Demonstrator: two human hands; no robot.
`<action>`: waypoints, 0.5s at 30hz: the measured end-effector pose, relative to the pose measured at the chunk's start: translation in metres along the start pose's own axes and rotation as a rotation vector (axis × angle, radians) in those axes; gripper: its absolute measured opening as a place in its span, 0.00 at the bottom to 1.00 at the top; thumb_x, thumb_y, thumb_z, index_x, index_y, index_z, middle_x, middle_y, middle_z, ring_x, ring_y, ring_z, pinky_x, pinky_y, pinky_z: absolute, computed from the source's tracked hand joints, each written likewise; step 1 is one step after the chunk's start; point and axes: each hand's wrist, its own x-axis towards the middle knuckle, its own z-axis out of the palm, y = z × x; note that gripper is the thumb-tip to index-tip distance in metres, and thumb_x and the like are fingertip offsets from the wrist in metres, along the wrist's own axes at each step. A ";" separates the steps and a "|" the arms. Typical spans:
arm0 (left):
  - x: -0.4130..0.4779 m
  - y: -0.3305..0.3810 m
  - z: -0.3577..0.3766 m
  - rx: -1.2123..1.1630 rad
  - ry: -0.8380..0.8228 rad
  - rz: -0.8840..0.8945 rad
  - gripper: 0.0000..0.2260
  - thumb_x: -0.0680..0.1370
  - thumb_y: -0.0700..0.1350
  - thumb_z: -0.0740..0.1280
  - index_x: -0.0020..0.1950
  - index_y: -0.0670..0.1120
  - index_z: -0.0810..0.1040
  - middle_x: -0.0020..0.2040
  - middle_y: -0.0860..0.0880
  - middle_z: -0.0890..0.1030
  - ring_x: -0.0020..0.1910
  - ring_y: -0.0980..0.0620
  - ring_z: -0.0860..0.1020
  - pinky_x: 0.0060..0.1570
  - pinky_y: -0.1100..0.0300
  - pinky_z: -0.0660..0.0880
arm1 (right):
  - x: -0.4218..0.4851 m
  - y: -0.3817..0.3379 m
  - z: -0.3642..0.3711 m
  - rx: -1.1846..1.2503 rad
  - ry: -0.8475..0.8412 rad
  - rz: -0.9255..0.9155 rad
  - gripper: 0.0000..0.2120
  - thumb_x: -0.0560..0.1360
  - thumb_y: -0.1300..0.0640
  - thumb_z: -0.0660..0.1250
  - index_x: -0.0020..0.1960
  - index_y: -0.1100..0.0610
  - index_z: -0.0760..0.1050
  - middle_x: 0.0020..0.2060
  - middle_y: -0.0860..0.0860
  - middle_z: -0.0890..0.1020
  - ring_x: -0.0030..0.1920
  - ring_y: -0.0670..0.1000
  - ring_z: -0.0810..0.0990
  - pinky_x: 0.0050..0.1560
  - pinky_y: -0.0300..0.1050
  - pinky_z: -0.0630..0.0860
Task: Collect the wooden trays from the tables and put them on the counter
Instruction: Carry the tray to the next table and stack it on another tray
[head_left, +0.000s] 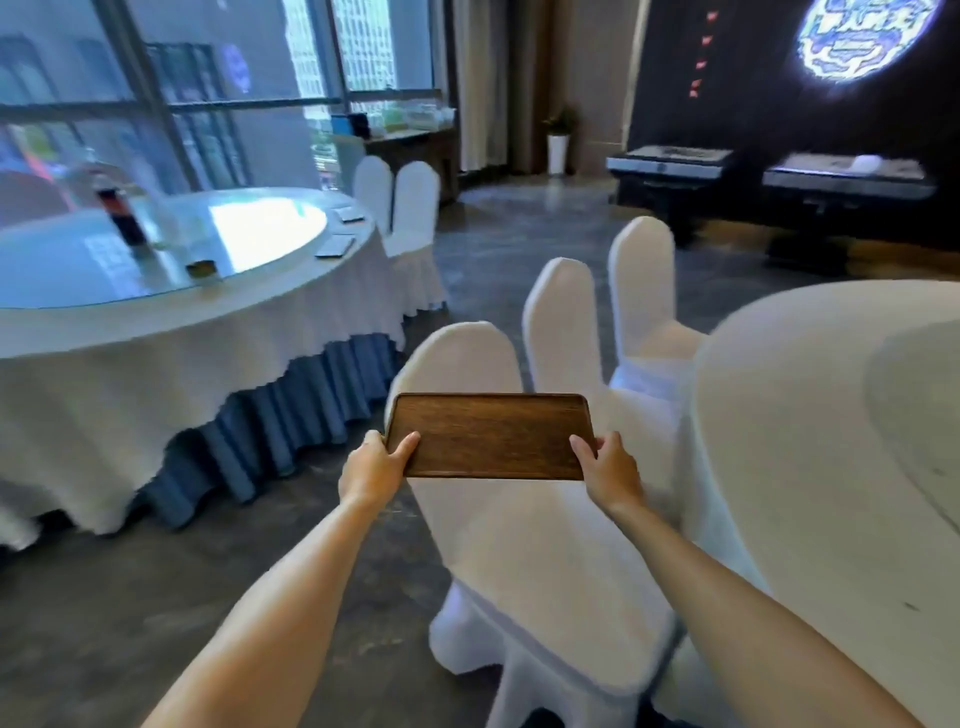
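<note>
I hold a dark wooden tray (491, 434) level in front of me, above a white-covered chair. My left hand (375, 467) grips its near left corner, thumb on top. My right hand (610, 467) grips the near right corner the same way. The tray looks empty. On the round table (156, 332) to the left, two flat dark trays (336, 245) (349, 214) lie near its far right edge. A wooden counter (415, 148) stands by the window at the back.
White-covered chairs (545, 519) stand right below and ahead of me, beside a second white round table (831, 467) on the right. Bottles (122, 215) stand on the left table's glass turntable. Two more covered chairs (410, 218) stand behind that table. Dark floor runs between the tables.
</note>
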 end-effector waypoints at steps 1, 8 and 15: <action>0.015 -0.016 -0.017 -0.013 0.021 -0.013 0.24 0.76 0.60 0.60 0.54 0.39 0.72 0.52 0.40 0.80 0.52 0.40 0.78 0.46 0.52 0.72 | 0.002 -0.018 0.022 0.011 -0.024 -0.017 0.21 0.79 0.49 0.59 0.62 0.65 0.67 0.59 0.61 0.78 0.59 0.62 0.76 0.56 0.52 0.72; 0.087 -0.103 -0.128 -0.022 0.163 -0.111 0.23 0.77 0.60 0.60 0.55 0.39 0.72 0.47 0.44 0.78 0.43 0.46 0.75 0.42 0.54 0.71 | 0.020 -0.119 0.159 0.040 -0.195 -0.147 0.14 0.79 0.49 0.58 0.53 0.61 0.67 0.51 0.59 0.78 0.51 0.59 0.77 0.47 0.46 0.70; 0.169 -0.156 -0.179 -0.036 0.241 -0.188 0.19 0.77 0.59 0.61 0.49 0.42 0.69 0.44 0.45 0.76 0.42 0.47 0.74 0.38 0.55 0.67 | 0.068 -0.194 0.259 0.024 -0.268 -0.223 0.22 0.78 0.49 0.60 0.63 0.65 0.67 0.60 0.62 0.77 0.60 0.62 0.75 0.59 0.54 0.71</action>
